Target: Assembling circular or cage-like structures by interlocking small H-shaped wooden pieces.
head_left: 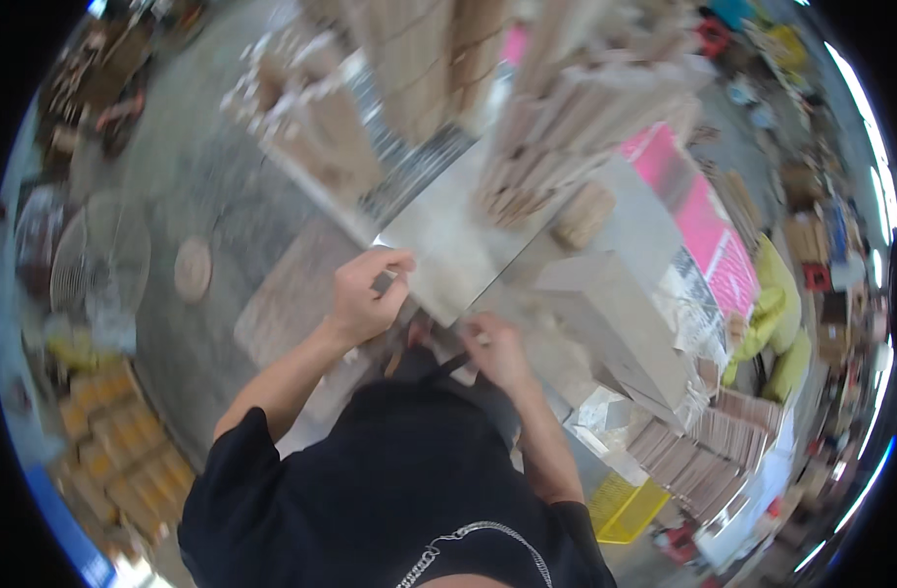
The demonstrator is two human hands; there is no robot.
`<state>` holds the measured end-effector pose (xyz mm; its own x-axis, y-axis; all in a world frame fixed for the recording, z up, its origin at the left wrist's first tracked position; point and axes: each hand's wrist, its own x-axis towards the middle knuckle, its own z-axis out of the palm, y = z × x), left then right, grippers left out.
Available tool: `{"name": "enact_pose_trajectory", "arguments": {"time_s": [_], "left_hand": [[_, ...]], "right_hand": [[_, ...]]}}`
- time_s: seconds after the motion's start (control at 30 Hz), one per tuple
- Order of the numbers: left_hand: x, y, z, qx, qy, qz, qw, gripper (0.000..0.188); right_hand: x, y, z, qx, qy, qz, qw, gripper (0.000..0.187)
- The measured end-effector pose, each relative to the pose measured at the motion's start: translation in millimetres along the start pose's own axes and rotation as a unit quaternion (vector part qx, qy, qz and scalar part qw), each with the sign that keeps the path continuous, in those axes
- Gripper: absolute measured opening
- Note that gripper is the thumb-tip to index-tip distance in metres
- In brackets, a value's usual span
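- Centrally, a flat metal sheet (458,250) lies on the worktable (644,220), its near corner pointing toward the person.
- Left hand (365,294): rests at the sheet's left near edge, fingers curled and pinched on that edge; what else it may hold cannot be told through the blur.
- Right hand (497,353): lies just below the sheet's near corner, fingers bent downward; whether it grips anything cannot be told.
- Sheet relative to hands: it extends up and away from both, with the left hand touching its edge and the right hand just beside its lowest corner.
- Surroundings: stacks of wooden strips (556,127) stand at the sheet's far end, a pale block (615,314) lies to the right of it, and a yellow basket (625,505) sits lower right.
- Risk, judged: the sheet's thin edge and pointed corner could cut the fingers should the left-hand pinch slide along it.
- Risk, judged: a push on the sheet could drive its far end into the wooden stacks and topple them, since they stand touching or nearly touching it.
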<state>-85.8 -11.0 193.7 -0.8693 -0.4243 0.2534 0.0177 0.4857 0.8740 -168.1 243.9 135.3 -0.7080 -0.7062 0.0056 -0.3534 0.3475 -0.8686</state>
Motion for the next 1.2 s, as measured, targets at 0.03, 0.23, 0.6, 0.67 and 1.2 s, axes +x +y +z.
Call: {"name": "enact_pose_trajectory", "arguments": {"time_s": [0.03, 0.23, 0.6, 0.67, 1.2], "left_hand": [[-26.1, -17.3, 1.6, 0.021, -0.040, -0.053, 0.998, 0.032], [-209.7, -201.2, -52.7, 0.124, 0.007, -0.422, 0.898, 0.033], [-224.3, -213.8, 27.7, 0.194, -0.081, -0.312, 0.927, 0.031], [-234.9, -228.1, 37.9, 0.124, -0.090, -0.244, 0.958, 0.025], [-413.1, -315.1, -11.6, 0.421, -0.018, -0.321, 0.848, 0.029]], "right_hand": [[-14.1, 13.2, -1.8, 0.005, -0.018, 0.038, 0.999, 0.017], [-68.5, 65.1, 12.9, 0.033, -0.100, 0.208, 0.972, 0.012], [-76.5, 109.0, 79.5, -0.001, -0.174, 0.044, 0.984, 0.026], [-87.0, 116.8, 98.5, 0.026, -0.197, 0.020, 0.980, 0.026], [-441.3, 183.1, 130.9, 0.094, 0.267, 0.232, 0.931, 0.009]]}}
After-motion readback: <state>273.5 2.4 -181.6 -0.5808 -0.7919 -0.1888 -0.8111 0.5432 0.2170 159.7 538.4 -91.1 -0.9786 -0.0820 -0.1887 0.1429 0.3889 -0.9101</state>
